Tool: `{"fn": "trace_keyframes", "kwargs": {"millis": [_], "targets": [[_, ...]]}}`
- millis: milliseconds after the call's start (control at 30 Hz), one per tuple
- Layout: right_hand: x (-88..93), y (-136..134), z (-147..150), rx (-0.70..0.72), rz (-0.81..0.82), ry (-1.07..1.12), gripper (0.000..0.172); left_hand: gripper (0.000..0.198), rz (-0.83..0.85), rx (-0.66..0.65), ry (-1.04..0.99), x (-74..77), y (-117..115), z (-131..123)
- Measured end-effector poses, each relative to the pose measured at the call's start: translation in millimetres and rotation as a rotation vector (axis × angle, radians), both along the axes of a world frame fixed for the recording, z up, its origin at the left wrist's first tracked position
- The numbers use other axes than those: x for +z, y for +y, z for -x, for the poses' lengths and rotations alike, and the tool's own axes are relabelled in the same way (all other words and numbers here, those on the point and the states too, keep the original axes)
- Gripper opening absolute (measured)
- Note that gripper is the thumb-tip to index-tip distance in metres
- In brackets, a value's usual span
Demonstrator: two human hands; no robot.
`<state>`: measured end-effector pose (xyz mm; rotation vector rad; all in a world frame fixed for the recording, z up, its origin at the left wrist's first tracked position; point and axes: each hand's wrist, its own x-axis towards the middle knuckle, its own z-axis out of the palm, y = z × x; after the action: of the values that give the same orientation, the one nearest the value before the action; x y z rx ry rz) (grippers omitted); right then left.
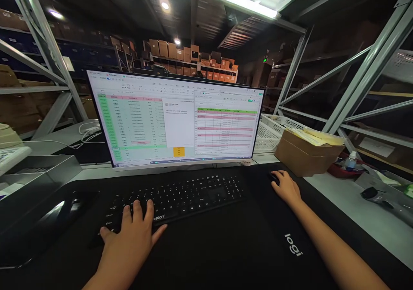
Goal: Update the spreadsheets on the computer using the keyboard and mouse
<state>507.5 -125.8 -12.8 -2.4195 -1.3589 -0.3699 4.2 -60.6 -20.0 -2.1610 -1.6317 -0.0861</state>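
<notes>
My left hand [134, 229] lies with fingers spread over the left end of a black keyboard [193, 197]. Its thumb hangs off the keyboard's front edge, over the mat. On the right, my right hand [287, 188] is curled over a black computer mouse [275, 177], most of which the hand hides. Keyboard and mouse both rest on a large black desk mat [219, 251] with white lettering. Behind them stands a wide monitor [142, 122] showing spreadsheets with green and pink rows, and a small pale window between them.
A cardboard box [303, 154] with yellow envelopes stands right of the monitor, in front of white plastic baskets [267, 133]. At left are a grey tray [48, 169] and a glossy black object [54, 212]. A small bottle [350, 161] stands far right. Metal shelving surrounds the desk.
</notes>
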Motion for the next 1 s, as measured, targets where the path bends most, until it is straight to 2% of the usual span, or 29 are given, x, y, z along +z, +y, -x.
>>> {"fn": "trace_keyframes", "kwargs": {"millis": [100, 567, 900, 1000], "targets": [[1.4, -0.4, 1.1, -0.003, 0.004, 0.002, 0.045, 0.065, 0.017, -0.03, -0.015, 0.9, 1.5, 2.3], [-3.4, 1.0, -4.3, 0.003, -0.001, -0.018, 0.044, 0.067, 0.018, -0.013, -0.009, -6.8, 6.1, 4.6], [-6.5, 1.4, -5.7, 0.016, -0.004, -0.016, 0.043, 0.065, 0.033, -0.028, -0.007, 1.4, 2.6, 2.8], [-6.7, 1.5, -5.2, 0.027, -0.008, -0.017, 0.043, 0.065, 0.035, 0.007, 0.003, 0.7, 2.6, 1.4]]}}
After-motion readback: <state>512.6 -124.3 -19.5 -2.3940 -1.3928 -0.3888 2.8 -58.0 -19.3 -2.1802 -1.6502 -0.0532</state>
